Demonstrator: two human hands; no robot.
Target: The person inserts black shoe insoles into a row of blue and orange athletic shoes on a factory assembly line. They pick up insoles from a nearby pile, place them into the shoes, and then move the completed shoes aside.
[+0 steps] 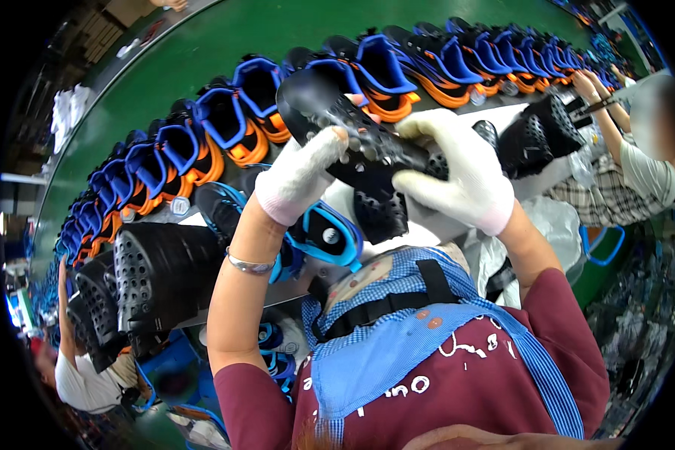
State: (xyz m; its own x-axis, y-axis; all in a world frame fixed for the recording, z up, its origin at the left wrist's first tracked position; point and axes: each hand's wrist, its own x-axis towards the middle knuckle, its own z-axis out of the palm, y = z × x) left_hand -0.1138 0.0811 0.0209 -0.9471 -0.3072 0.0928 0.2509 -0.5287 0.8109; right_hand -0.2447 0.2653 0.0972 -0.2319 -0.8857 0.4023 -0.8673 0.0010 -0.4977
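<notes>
Both my hands are raised in front of my chest in white gloves. My left hand (300, 172) is wrapped round a black plastic shoe tree (307, 97), its thumb on the side with round holes; its fingertips are bare. My right hand (457, 169) curls its fingers and thumb round the other end of it. Just below hangs or stands another black perforated piece (381, 214); whether it joins the held one I cannot tell. Beneath my left wrist lies a black shoe with a light blue collar (326, 236).
A long curved row of black shoes with blue linings and orange soles (225, 116) stands on the green surface (202, 56). Nested black shoe trees lie at left (157, 277) and right (536, 135). Clear plastic bags (547, 225) hang at right. Co-workers sit at left (90, 382) and right (649, 180).
</notes>
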